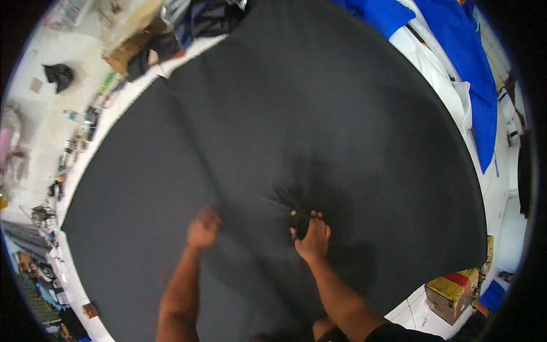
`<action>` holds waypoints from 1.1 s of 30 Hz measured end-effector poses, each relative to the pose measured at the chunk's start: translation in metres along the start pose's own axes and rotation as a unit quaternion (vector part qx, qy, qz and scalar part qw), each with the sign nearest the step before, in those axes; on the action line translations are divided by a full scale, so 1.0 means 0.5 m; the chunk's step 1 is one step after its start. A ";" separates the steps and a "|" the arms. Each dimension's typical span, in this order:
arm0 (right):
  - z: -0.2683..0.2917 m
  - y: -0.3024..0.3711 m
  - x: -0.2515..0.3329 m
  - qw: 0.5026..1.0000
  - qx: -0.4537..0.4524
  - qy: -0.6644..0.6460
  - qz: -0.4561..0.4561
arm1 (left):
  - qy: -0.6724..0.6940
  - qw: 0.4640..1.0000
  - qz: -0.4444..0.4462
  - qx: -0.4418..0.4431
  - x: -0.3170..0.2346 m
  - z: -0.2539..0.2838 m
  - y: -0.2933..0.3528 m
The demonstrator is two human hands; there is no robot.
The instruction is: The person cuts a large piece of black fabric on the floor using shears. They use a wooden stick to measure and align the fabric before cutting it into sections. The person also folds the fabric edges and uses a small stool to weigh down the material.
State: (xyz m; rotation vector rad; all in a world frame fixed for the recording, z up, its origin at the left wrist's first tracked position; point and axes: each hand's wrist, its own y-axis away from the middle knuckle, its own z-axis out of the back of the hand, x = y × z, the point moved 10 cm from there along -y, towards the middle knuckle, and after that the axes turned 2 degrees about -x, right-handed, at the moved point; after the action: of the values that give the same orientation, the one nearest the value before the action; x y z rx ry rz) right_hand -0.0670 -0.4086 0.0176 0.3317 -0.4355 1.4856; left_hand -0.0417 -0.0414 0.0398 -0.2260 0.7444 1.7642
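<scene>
A wide sheet of dark grey fabric (364,131) lies spread out beneath both of my hands. My right hand (315,239) is closed around the handles of dark scissors (293,213), whose brass-coloured pivot shows. The blades are spread apart and point away to the upper left, over the fabric. To the left, my left hand (204,228) is on or just above the fabric, beside a long crease. Motion smears its fingers, so whether it grips the cloth does not show.
Blue cloth (473,74) and white cloth (427,62) lie at the upper right. A yellow and brown box (453,296) stands at the lower right. Along the left lie a black plastic bag (59,76) and assorted small items. Bundled materials (188,25) sit at the upper left edge.
</scene>
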 end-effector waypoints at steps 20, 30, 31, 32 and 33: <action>0.524 1.105 -0.831 0.961 0.198 0.003 -0.193 | -0.268 0.895 0.354 0.041 0.540 -0.459 1.999; 0.412 1.154 -0.951 0.894 0.371 0.248 -0.048 | 0.374 0.846 0.255 -0.280 0.568 -0.527 1.770; 0.415 1.157 -0.950 0.853 0.431 0.287 -0.059 | 0.161 0.939 0.233 -0.197 0.521 -0.517 1.710; 0.403 1.153 -0.946 0.833 0.468 0.295 0.017 | 0.039 0.962 0.218 -0.161 0.508 -0.521 1.682; 0.395 1.156 -0.992 0.785 0.521 0.331 0.046 | -0.084 0.969 0.185 -0.138 0.498 -0.522 1.631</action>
State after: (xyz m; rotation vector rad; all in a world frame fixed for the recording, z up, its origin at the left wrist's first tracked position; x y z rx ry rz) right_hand -0.6740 -0.9009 -0.0737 0.6102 1.0132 1.7065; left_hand -0.9297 -0.1177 0.0093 -0.1249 0.4347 2.2140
